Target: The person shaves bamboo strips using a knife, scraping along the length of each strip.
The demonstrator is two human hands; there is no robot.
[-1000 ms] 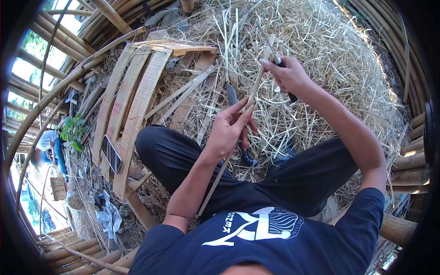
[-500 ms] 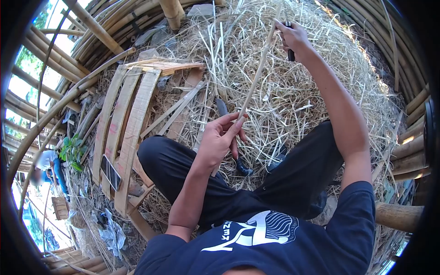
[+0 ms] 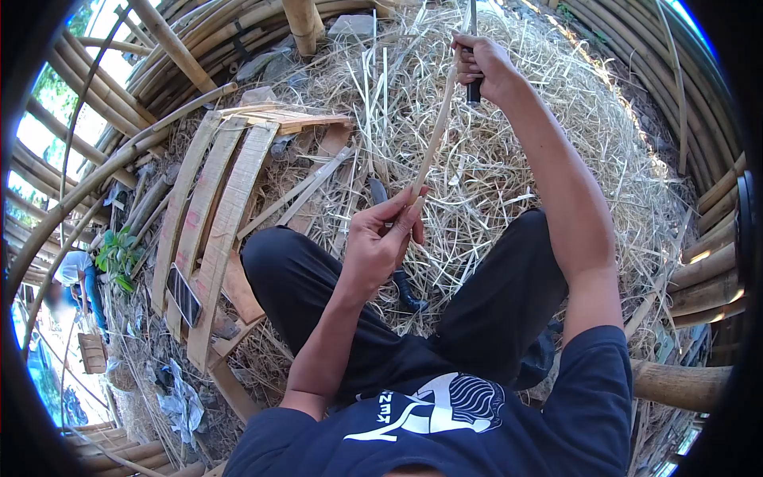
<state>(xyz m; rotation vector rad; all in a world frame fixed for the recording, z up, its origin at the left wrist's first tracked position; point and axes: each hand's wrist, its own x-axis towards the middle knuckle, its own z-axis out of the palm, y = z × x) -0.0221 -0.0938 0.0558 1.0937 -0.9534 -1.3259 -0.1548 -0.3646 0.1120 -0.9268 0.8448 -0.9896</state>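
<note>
A thin bamboo strip (image 3: 435, 139) runs slantwise between my two hands. My left hand (image 3: 373, 250) is closed, pinching its lower end between thumb and fingers above my knee. Farther forward, my right hand (image 3: 491, 70) wraps round the black handle of a knife (image 3: 474, 90), whose blade points away from me. The strip's upper part lies against the fingers of that hand, beside the knife. Beneath my left hand, a second blade with a black handle (image 3: 409, 294) rests on the ground between my legs, its middle hidden.
Pale shavings (image 3: 509, 167) cover the ground ahead. At the left stands a wooden slatted bench (image 3: 230, 215) with a phone (image 3: 184, 296) on it. Bamboo poles (image 3: 171, 44) surround the place. Another person (image 3: 78, 274) bends over at far left, near a green plant (image 3: 119, 253).
My right hand has shifted left and slightly down with the knife, whose blade now shows. The view has moved a little. My left hand still pinches the bamboo strip.
</note>
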